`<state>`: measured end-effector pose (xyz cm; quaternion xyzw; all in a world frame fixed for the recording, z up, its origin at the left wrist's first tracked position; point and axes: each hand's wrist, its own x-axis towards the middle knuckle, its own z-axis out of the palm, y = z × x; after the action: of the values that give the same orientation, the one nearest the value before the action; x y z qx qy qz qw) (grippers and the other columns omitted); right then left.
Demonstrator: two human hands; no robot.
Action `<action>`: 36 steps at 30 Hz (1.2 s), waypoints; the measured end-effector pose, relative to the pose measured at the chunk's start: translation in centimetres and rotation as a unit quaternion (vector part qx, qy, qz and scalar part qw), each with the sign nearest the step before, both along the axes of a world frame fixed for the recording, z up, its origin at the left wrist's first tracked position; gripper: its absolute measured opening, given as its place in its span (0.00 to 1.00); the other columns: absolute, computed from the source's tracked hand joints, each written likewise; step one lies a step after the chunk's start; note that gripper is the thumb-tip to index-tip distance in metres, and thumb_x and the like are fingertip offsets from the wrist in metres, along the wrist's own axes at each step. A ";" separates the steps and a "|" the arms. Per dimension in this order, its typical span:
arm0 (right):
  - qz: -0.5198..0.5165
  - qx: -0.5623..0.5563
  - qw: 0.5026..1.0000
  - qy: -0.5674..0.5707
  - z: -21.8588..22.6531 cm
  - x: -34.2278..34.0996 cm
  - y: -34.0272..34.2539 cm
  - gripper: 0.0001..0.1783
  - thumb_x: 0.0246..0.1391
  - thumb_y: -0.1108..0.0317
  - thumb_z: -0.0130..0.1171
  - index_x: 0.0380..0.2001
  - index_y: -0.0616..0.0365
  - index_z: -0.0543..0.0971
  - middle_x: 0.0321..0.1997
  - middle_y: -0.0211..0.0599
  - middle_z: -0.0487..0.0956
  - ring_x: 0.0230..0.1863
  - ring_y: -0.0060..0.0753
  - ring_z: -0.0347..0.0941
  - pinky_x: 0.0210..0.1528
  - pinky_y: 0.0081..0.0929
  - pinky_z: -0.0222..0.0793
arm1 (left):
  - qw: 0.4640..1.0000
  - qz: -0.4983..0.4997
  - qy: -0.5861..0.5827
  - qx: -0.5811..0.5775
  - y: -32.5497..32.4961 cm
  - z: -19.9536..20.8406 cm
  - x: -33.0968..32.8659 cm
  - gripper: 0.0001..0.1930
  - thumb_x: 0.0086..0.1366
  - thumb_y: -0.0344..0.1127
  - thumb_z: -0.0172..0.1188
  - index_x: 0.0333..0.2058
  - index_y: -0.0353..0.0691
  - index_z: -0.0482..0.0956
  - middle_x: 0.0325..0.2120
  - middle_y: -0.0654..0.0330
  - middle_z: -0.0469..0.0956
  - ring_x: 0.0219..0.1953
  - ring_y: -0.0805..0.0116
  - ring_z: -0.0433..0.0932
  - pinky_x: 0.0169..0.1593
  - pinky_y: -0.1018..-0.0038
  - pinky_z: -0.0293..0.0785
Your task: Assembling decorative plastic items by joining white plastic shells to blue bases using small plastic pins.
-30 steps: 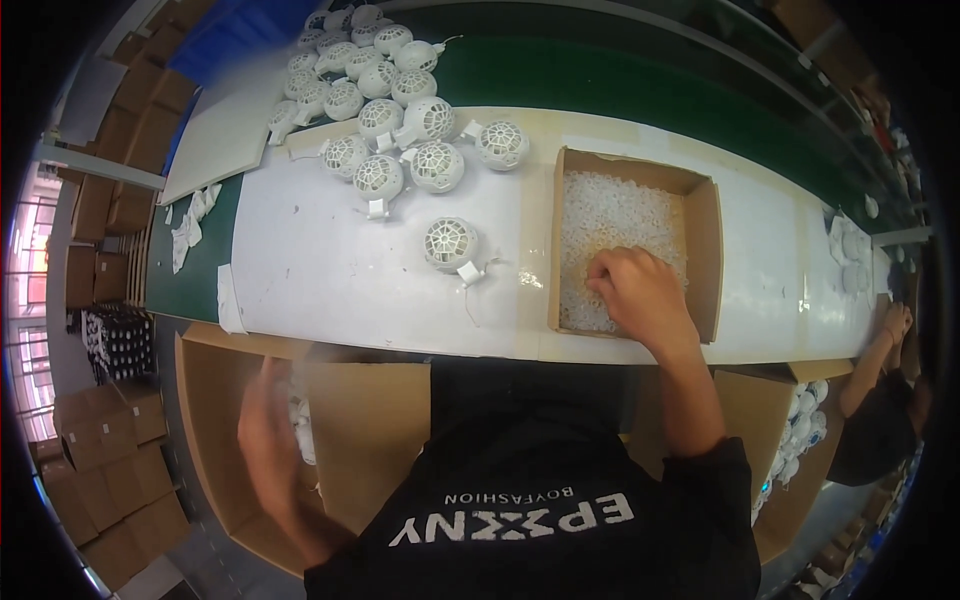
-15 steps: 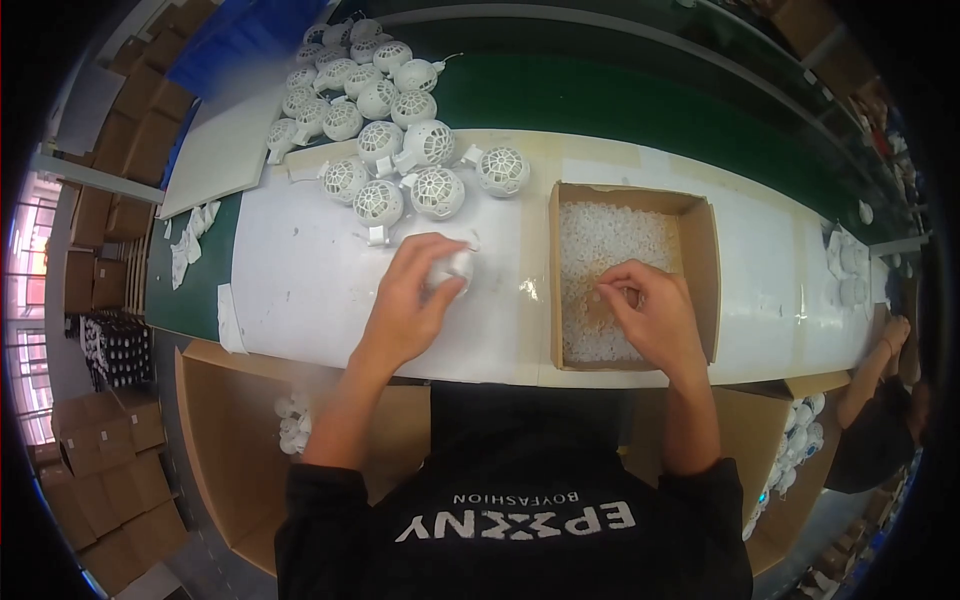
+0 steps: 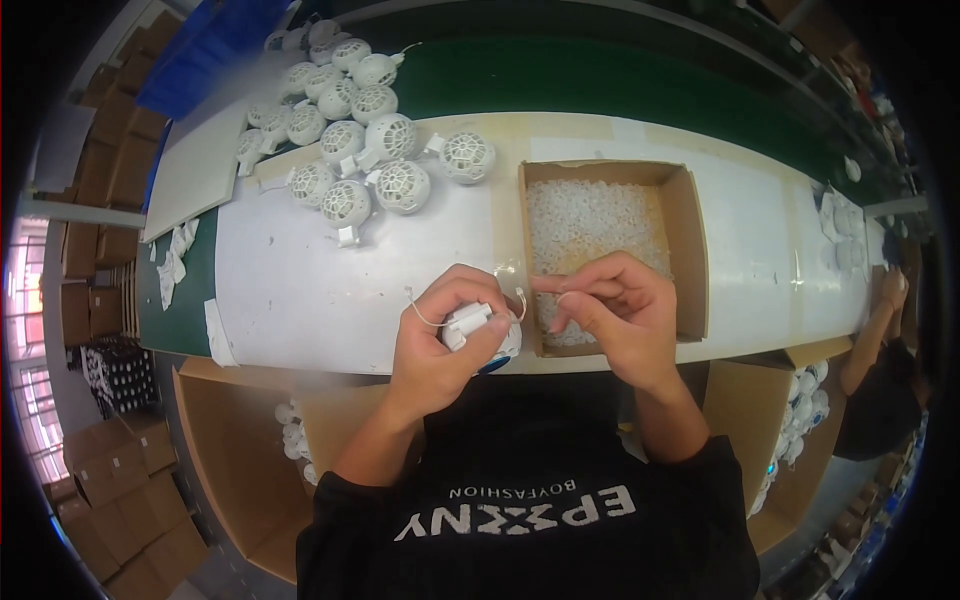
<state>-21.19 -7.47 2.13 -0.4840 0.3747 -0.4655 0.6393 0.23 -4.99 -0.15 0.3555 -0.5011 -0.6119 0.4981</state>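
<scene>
One white round unit (image 3: 468, 322) is held in the left hand (image 3: 428, 352), above the near edge of the desk (image 3: 300, 290), its fingers and thumb curled firmly around the body. A thin wire (image 3: 421, 310) loops out on one side of the unit, and a pale wire end (image 3: 521, 302) stands up on the other, just beside the right hand (image 3: 637, 325). That hand is half open, its thumb and fingertips close together over the near part of a shallow cardboard box (image 3: 690, 240); whether they pinch anything small I cannot tell. Many small translucent pieces (image 3: 590, 215) fill the box. Farther back, to the left, white lattice-domed units (image 3: 402, 187) lie clustered together, several touching. Below the desk's near edge, an open carton (image 3: 225, 450) holds more white units (image 3: 293, 440).
</scene>
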 end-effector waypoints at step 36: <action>-0.036 -0.284 0.944 0.165 -1.9 -0.6 1.4 0.11 0.39 0.78 0.75 0.27 0.61 0.83 0.35 0.35 0.81 0.36 0.31 0.72 0.42 0.26 0.66 | 0.982 0.107 -0.113 -0.108 1.8 -0.9 -4.0 0.08 0.62 0.24 0.66 0.39 0.36 0.78 0.42 0.57 0.70 0.45 0.64 0.76 0.51 0.71 0.73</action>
<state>-21.79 -6.09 0.21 -0.7014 0.3449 -0.4889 0.3874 -3.76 -3.16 -1.06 0.4177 -0.5765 -0.4531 0.5365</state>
